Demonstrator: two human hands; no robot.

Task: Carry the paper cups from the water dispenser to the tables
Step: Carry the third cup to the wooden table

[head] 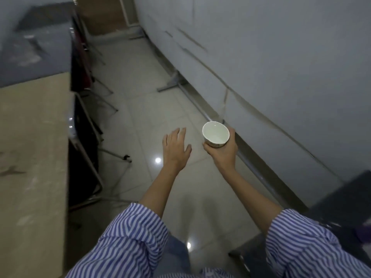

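I hold one paper cup [215, 135] in my right hand [221, 152], fingers wrapped around its lower wall, above the tiled floor [140, 109] and near the wall [281, 57]; it stands nearly upright, mouth up and tipped slightly toward me. Its white inside looks empty. My left hand [176, 150] is spread flat, palm down, holding nothing, with a tabletop [30, 147] well to my left.

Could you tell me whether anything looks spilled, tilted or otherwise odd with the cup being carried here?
Nothing stands out. The right hand holds the paper cup upright over the tiled floor, no spill shows, and the left hand is open and empty.
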